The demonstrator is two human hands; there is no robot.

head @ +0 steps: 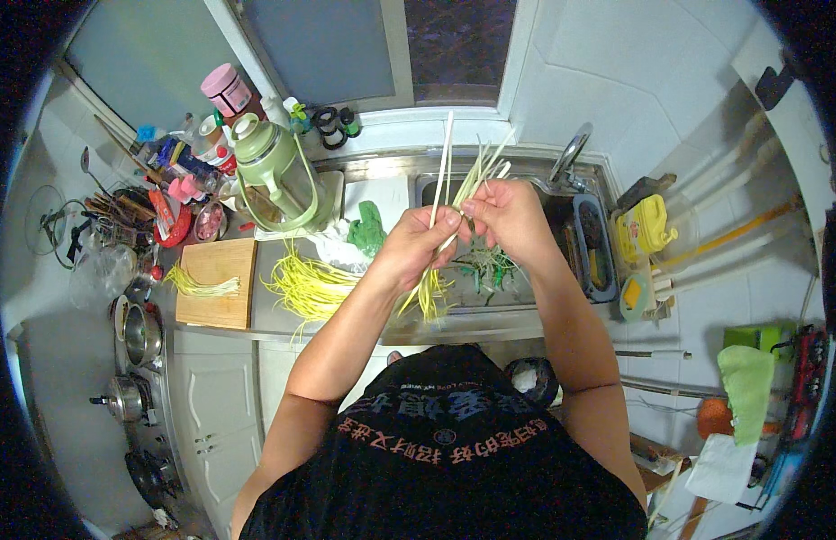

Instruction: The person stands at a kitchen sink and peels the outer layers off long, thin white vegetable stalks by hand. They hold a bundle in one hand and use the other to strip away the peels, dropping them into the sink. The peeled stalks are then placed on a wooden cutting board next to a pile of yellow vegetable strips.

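My left hand point(423, 241) grips a small bunch of yellow chives point(428, 300) above the near edge of a steel sink point(505, 310). The pale stalk ends point up towards the window, and the yellow leaf tips hang below the fingers. My right hand point(509, 210) touches the left and pinches the pale stalks point(482, 177) of the bunch with thumb and forefinger. Green and whitish trimmings point(486, 266) lie in the sink below. On the counter by my left forearm rests a larger pile of yellow chives point(306, 283).
A wooden cutting board point(215, 307) holds more cut chives point(205, 283). Behind the pile are a green cloth point(368, 228) and a large green jug point(276, 169). The faucet point(572, 162) rises at the sink's back right, near a grey basket point(599, 293) and a yellow bottle point(644, 226).
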